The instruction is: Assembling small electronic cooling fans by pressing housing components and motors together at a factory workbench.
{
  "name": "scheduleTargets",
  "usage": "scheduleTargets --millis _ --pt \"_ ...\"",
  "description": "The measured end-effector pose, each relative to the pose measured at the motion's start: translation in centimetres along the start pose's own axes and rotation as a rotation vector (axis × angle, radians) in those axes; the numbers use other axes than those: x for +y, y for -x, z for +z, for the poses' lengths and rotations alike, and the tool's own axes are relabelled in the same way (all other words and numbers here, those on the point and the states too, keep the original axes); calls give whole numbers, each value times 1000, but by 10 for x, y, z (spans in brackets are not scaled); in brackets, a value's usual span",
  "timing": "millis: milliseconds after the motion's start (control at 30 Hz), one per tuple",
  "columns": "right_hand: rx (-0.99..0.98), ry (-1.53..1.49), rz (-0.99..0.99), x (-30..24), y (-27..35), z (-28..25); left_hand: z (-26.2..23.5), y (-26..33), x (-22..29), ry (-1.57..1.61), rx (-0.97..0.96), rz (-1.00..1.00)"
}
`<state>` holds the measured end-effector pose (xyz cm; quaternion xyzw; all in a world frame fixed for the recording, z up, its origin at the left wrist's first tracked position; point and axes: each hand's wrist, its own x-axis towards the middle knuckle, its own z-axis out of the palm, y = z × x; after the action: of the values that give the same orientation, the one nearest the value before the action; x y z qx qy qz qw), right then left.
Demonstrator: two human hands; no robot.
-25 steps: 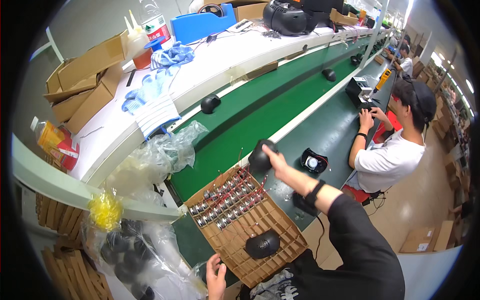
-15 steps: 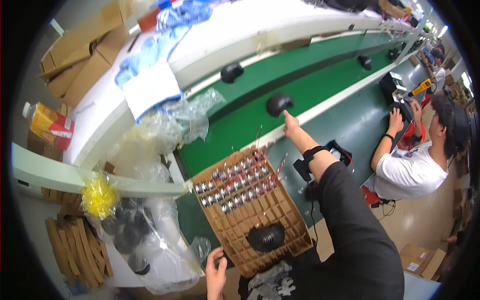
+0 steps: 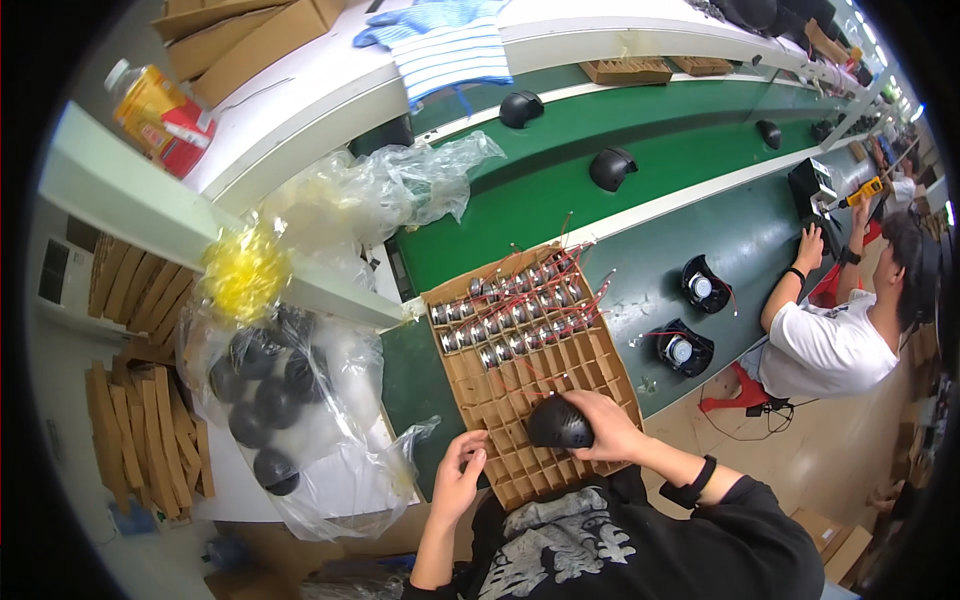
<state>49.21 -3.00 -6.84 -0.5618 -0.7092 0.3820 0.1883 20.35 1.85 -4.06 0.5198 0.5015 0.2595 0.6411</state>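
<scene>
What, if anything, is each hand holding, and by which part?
The right hand holds the black shell by its right side; the left hand holds nothing visible.

Tan floor (image 3: 775,462); white shelf (image 3: 335,75); green belt (image 3: 530,192)

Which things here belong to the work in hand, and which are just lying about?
Seem to belong:
black rounded shell, held in the right hand
divided cardboard tray below it
silvery round parts with red wires, in the tray
two open black shells on the bench

Seem to be lying about:
striped glove
yellow-and-red bottle
yellow shiny bundle
</scene>
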Motion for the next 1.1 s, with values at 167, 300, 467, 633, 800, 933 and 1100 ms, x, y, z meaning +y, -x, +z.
scheduleTargets --millis 167,300,467,633,800,933,1100 --pt "-227 -1542 353 -37 -8 -1 -15 3 -14 239 -141 48" --pt "-697 -2007 441 -79 -23 -1 -15 8 -7 699 -335 -4" --pt "-758 -1075 394 -87 -43 26 -31 11 13 705 -732 -172" --pt "-936 -921 349 -129 -64 14 -49 35 -28 892 -835 -294" --pt "-451 -454 160 -83 -95 27 -61 60 -47 1329 -656 -270" --pt "125 417 -66 -25 -147 30 -69 69 -74 1510 -568 -176" --pt "110 544 -81 -1 -193 38 -77 82 -79 1557 -431 -107"
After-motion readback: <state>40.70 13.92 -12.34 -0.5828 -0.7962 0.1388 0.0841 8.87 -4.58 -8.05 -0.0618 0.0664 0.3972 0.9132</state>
